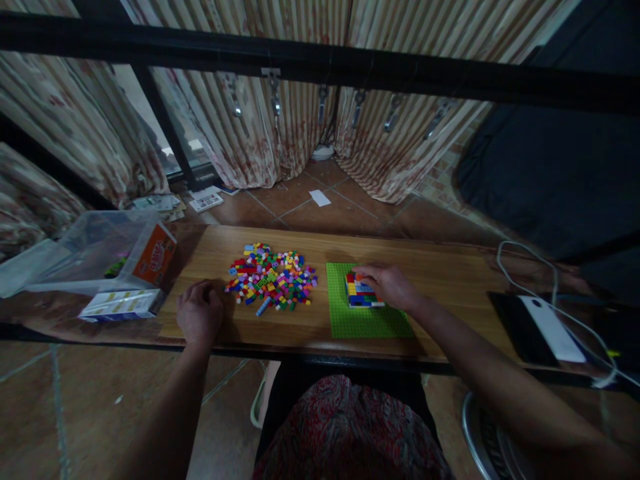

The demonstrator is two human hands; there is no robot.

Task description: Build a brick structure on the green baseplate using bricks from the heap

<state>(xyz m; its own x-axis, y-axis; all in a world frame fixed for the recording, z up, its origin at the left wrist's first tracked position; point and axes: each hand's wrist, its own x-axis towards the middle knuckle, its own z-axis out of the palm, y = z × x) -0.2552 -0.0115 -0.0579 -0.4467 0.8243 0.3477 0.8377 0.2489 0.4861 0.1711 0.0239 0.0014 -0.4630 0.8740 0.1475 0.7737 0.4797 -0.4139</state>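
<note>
A small block of stacked toy building bricks (364,293), in red, yellow, blue and white, stands on a green studded baseplate (345,323). My right hand (389,283) reaches over its top right, fingers pinched together at the upper layer around a small toy brick that they mostly hide. Left of the baseplate lies a loose pile of many-coloured toy bricks (273,277). My left hand (200,312) rests on the wooden board just left of that pile, its fingers curled in and nothing visible in them.
The wooden board (425,260) lies on a low table. At the left are a clear plastic bin (95,247) with an orange label and a small white box (121,305). A white phone-like device (550,327) and a white cable (555,277) lie at the right. A dark bar (320,60) crosses above.
</note>
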